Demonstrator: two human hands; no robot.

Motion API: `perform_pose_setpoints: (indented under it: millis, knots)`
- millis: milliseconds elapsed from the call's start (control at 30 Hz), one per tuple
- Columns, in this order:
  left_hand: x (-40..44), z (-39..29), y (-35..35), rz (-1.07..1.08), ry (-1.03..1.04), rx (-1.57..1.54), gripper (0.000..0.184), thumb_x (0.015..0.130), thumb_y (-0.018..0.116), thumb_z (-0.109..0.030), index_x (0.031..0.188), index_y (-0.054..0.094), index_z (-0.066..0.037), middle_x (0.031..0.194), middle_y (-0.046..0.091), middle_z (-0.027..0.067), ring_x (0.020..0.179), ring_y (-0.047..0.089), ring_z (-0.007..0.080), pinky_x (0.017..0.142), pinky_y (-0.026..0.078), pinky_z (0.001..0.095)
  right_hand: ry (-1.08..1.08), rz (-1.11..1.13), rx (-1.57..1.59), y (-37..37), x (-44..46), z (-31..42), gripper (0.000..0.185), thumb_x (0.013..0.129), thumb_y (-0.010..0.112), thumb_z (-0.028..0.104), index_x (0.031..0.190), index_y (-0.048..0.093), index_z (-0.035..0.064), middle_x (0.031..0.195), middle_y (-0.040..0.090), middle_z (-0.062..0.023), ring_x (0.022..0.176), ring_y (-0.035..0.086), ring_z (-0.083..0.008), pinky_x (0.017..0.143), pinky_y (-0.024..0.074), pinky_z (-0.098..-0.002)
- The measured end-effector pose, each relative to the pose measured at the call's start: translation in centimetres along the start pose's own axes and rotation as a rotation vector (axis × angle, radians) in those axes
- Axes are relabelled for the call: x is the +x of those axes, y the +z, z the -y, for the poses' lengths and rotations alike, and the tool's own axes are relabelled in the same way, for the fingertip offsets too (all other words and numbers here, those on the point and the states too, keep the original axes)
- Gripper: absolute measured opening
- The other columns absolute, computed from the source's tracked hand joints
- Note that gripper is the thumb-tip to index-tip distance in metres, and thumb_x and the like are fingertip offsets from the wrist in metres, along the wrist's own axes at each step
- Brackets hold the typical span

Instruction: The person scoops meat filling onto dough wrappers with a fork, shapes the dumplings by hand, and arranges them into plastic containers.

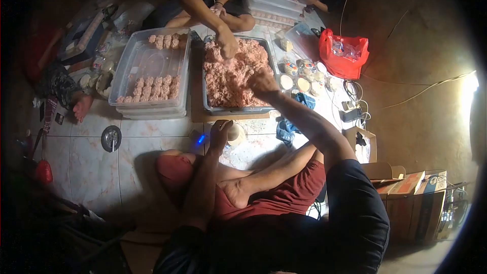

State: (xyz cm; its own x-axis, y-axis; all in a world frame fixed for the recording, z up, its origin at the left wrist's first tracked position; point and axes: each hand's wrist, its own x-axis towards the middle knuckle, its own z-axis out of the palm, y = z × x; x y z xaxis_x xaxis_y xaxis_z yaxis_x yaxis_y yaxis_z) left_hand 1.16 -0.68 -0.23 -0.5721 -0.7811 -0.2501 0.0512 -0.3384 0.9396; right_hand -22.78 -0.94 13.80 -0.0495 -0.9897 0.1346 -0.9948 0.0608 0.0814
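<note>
A large tray (pixel 204 91) is heaped with a pink, minced-looking mixture (pixel 223 83). My right hand (pixel 263 83) is over the right part of this mixture, its fingers curled together and pointing down; what they hold is hidden. Close to my body, below the tray, my left hand (pixel 220 135) is closed at the rim of a round pale container (pixel 236 133). To the left of the tray stands a clear plastic box (pixel 115 83) with rows of shaped pink pieces (pixel 154 89) inside.
Opposite, a person's hand (pixel 227 43) reaches into the mixture. Another person's hand (pixel 82 107) is at the left. Round cups (pixel 303 84), a red bag (pixel 345 53) and a blue cloth (pixel 286 131) lie right. A round dark object (pixel 111 138) sits on the tiles.
</note>
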Motion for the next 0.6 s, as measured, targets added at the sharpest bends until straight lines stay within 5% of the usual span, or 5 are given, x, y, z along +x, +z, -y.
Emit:
perform_pose_setpoints:
  millis: [100,267,433,500,600]
  knots:
    - [-0.4,-0.8,0.5,-0.008,0.022,0.01,0.03,0.09,0.07,-0.028,0.102,0.067,-0.001,0.094,0.067,0.0065,0.086,0.061,0.0151,0.08,0.048,0.0318,-0.32,0.297,-0.454,-3.4,1.9,-0.8,0.021,0.094,0.051,0.022,0.09,0.069,0.0111,0.09,0.07,-0.0058,0.09,0.065,-0.0248,0.093,0.0415,-0.0477]
    - [1.0,1.2,0.4,-0.017,0.049,-0.029,0.031,0.09,0.071,-0.029,0.101,0.065,-0.001,0.091,0.066,0.0061,0.085,0.06,0.0143,0.078,0.048,0.0316,0.018,0.123,-0.345,-6.0,5.2,-4.4,0.012,0.086,0.06,0.015,0.077,0.068,0.0139,0.078,0.069,-0.0049,0.085,0.067,-0.0204,0.089,0.0403,-0.0427]
    - [0.3,-0.2,0.4,0.003,-0.032,0.059,0.033,0.088,0.073,-0.031,0.1,0.064,-0.001,0.091,0.065,0.0072,0.082,0.061,0.0151,0.073,0.05,0.0318,-0.195,0.127,-0.501,-1.3,5.6,-1.4,0.018,0.087,0.063,0.02,0.072,0.071,0.0222,0.083,0.073,0.0008,0.082,0.065,-0.0178,0.09,0.0359,-0.0389]
    - [0.1,0.2,0.0,0.009,-0.017,0.023,0.034,0.088,0.074,-0.031,0.1,0.064,-0.001,0.089,0.064,0.0074,0.079,0.06,0.0146,0.07,0.05,0.0316,-0.265,0.441,-0.518,0.9,6.3,-2.2,0.022,0.089,0.061,0.023,0.068,0.069,0.0232,0.085,0.073,0.0,0.091,0.066,-0.0168,0.093,0.0377,-0.0419]
    - [0.1,-0.8,0.1,-0.015,0.014,0.011,0.035,0.087,0.074,-0.032,0.1,0.065,-0.002,0.088,0.064,0.0061,0.08,0.061,0.0138,0.071,0.05,0.0326,-0.178,0.202,-0.427,2.6,7.2,-5.8,0.015,0.084,0.061,0.021,0.076,0.073,0.0206,0.082,0.073,-0.0044,0.089,0.067,-0.0184,0.096,0.0386,-0.0439]
